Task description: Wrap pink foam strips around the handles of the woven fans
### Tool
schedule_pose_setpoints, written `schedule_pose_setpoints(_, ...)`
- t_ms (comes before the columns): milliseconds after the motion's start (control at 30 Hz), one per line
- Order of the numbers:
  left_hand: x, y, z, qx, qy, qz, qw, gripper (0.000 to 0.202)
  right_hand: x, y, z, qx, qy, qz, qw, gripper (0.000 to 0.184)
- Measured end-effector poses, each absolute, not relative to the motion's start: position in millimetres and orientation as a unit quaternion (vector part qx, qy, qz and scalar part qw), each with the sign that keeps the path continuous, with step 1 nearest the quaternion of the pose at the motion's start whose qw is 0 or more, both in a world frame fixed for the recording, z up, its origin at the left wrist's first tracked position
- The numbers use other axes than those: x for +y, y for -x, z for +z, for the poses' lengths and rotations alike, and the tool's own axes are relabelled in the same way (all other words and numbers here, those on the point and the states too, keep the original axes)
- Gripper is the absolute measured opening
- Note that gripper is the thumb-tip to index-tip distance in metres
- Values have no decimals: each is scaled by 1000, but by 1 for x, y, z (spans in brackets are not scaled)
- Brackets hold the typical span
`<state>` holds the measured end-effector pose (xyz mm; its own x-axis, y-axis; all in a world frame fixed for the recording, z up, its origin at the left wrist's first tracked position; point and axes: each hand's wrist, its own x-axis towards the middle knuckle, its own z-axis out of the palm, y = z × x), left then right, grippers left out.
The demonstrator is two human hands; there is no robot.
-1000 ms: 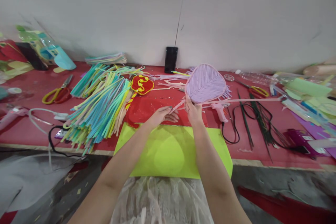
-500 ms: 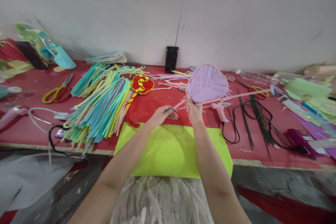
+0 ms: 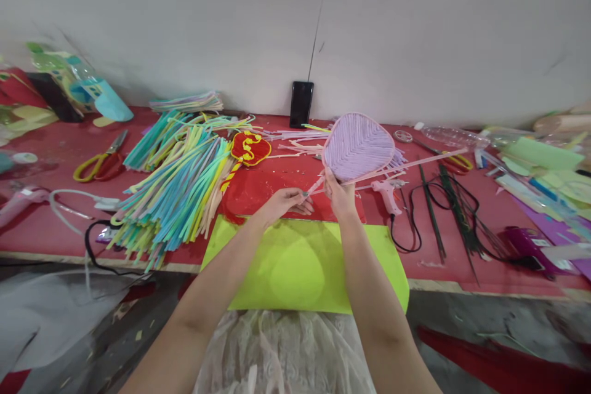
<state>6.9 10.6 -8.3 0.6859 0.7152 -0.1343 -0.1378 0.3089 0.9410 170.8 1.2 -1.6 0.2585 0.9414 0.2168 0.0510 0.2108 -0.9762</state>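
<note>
A lilac fan (image 3: 357,146) made of pipe cleaners, edged in pink, is held up over the table. My right hand (image 3: 339,192) is closed around the base of its blade, where the handle begins. The handle points down and left to my left hand (image 3: 289,202), whose thumb and finger pinch its end. Loose pink pipe cleaners (image 3: 415,165) stretch out to the right from my right hand. A small red fan with yellow trim (image 3: 250,148) lies to the left of my hands.
Bundled coloured pipe cleaners (image 3: 178,178) cover the left of the table. Scissors (image 3: 99,160) lie beyond them. A phone (image 3: 301,104) leans on the wall. A pink glue gun (image 3: 386,196), its cable and green wires (image 3: 455,215) lie on the right. A yellow-green sheet (image 3: 295,271) hangs over the front edge.
The fan has shifted slightly left. The loose pink pipe cleaners on the right have tilted up and reach less far right. Both hands keep their hold.
</note>
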Motion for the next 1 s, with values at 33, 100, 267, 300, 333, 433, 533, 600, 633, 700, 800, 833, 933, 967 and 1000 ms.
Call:
schedule_pose_setpoints(33, 11, -7, -7, 281, -522, 278, 756, 33, 1, -171, -2, -477, 510, 364, 616, 40)
schedule_pose_setpoints(100, 10, -7, -6, 282, -535, 274, 748, 33, 0, -170, -2, -459, 511, 361, 630, 38)
schedule_pose_setpoints(267, 9, -7, -2, 286, -571, 283, 716, 32, -1, -169, 0, -433, 510, 367, 647, 32)
schedule_pose_setpoints(300, 8, -8, -1, 289, -581, 289, 704, 30, -1, -169, 0, -430, 509, 369, 649, 31)
schedule_pose_setpoints(333, 7, -8, -1, 293, -593, 296, 690, 28, -1, -169, 1, -427, 507, 372, 650, 30)
schedule_pose_setpoints(433, 4, -10, 1, 307, -634, 326, 630, 23, -2, -167, 2, -422, 501, 383, 651, 29)
schedule_pose_setpoints(533, 2, -11, 1, 303, -648, 340, 610, 22, -3, -166, 5, -420, 493, 394, 652, 29)
schedule_pose_setpoints(600, 3, -12, 0, 292, -631, 341, 632, 25, -4, -166, 8, -416, 478, 411, 656, 35)
schedule_pose_setpoints(633, 4, -12, -1, 287, -619, 345, 645, 27, -5, -167, 10, -410, 460, 430, 660, 37)
schedule_pose_setpoints(700, 6, -11, -2, 282, -594, 362, 661, 32, -7, -170, 14, -391, 407, 482, 671, 35)
schedule_pose_setpoints(800, 10, -9, -2, 276, -556, 399, 675, 35, -7, -175, 17, -348, 338, 539, 688, 20)
schedule_pose_setpoints(833, 10, -9, -1, 274, -543, 407, 681, 36, -7, -177, 16, -334, 326, 549, 694, 18)
schedule_pose_setpoints(933, 10, -8, 0, 270, -508, 421, 701, 35, -6, -178, 12, -300, 302, 575, 698, 21)
schedule_pose_setpoints(967, 10, -8, 1, 269, -501, 422, 706, 36, -5, -176, 11, -295, 295, 585, 696, 22)
schedule_pose_setpoints(1000, 10, -8, 1, 267, -498, 423, 708, 36, -5, -173, 9, -293, 291, 593, 692, 22)
